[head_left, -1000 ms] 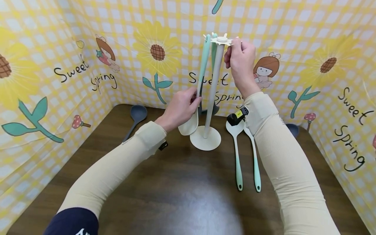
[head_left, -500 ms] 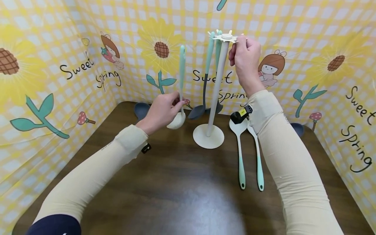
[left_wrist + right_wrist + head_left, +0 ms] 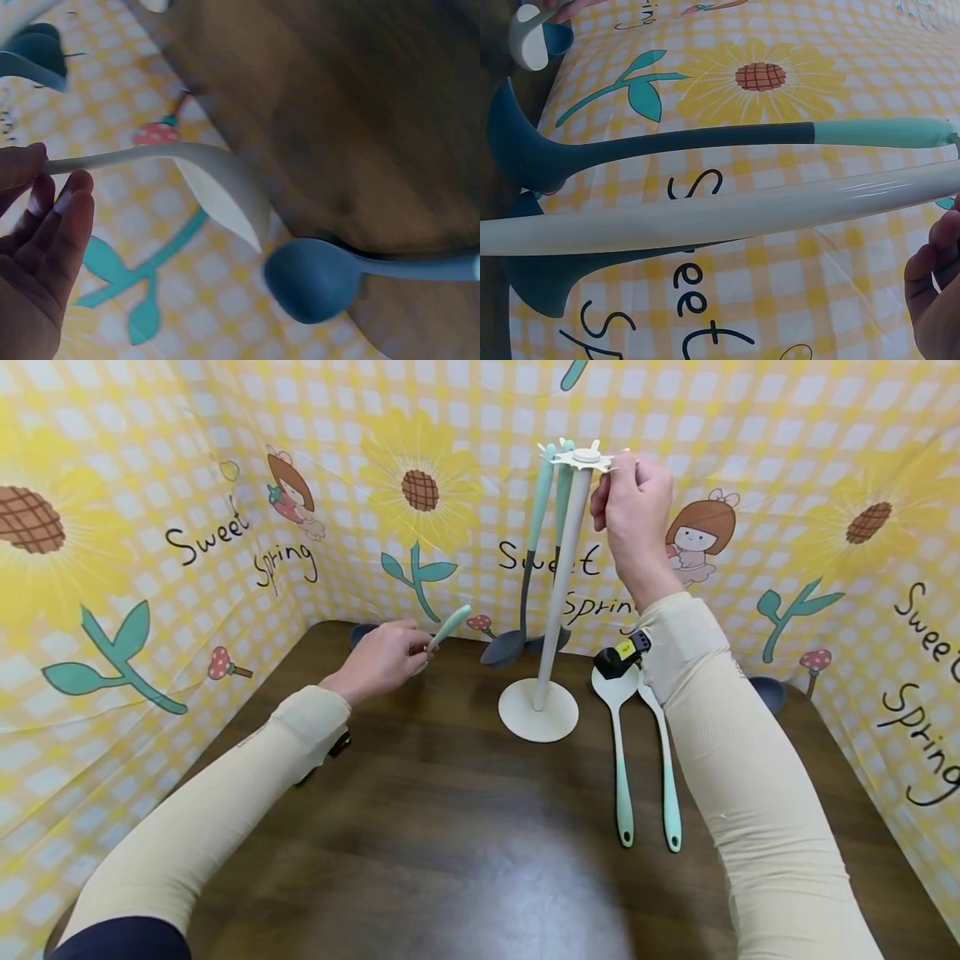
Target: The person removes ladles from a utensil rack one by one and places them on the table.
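White ladle (image 3: 232, 180), freed from the stand (image 3: 561, 577), now tilts near the tabletop's (image 3: 420, 827) back-left corner; left hand (image 3: 384, 660) pinches it, right hand (image 3: 639, 514) the stand's top.

This looks like a cloth-walled recording booth: yellow gingham cloth (image 3: 247, 410) printed with sunflowers and "Sweet Spring" hangs beyond and to either side of the left hand (image 3: 382, 657) and right hand (image 3: 637, 514), around a dark wood-grain table (image 3: 420, 827). A wrist camera (image 3: 617, 660) sits below the right hand; a kitchen utensil stand (image 3: 558, 602) rises between both.
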The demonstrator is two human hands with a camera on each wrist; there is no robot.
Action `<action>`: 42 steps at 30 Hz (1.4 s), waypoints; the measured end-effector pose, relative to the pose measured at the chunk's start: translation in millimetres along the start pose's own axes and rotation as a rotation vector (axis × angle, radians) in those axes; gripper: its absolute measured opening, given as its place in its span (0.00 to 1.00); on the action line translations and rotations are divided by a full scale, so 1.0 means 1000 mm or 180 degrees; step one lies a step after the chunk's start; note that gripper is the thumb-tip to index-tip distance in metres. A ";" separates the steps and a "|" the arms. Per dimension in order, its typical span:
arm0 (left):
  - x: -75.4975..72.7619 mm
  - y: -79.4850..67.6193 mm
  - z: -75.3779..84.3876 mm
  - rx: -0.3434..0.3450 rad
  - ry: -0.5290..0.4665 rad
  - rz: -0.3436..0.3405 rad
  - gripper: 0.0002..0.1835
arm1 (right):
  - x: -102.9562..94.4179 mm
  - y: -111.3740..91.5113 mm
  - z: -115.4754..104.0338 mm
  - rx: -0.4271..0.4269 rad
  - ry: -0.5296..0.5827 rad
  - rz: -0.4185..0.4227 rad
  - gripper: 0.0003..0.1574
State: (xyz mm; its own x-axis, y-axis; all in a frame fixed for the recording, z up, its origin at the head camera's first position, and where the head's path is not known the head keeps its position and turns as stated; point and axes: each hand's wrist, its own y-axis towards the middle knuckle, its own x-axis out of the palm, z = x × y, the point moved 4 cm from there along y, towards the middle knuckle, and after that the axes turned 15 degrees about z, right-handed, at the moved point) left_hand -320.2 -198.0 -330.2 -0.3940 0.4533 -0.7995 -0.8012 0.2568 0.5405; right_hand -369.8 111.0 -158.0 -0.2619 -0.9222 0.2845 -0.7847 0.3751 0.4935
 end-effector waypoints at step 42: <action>0.078 -0.036 -0.009 0.0791 0.0597 -0.1540 0.07 | -0.003 0.001 0.001 -0.0077 -0.0149 -0.0051 0.29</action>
State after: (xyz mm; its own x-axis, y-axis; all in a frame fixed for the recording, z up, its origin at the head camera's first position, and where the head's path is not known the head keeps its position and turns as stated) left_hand -326.1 -179.7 -414.6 -0.1002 0.0810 -0.9917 -0.7891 0.6006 0.1288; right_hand -370.9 114.0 -159.3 -0.2758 -0.9313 0.2377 -0.7754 0.3618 0.5176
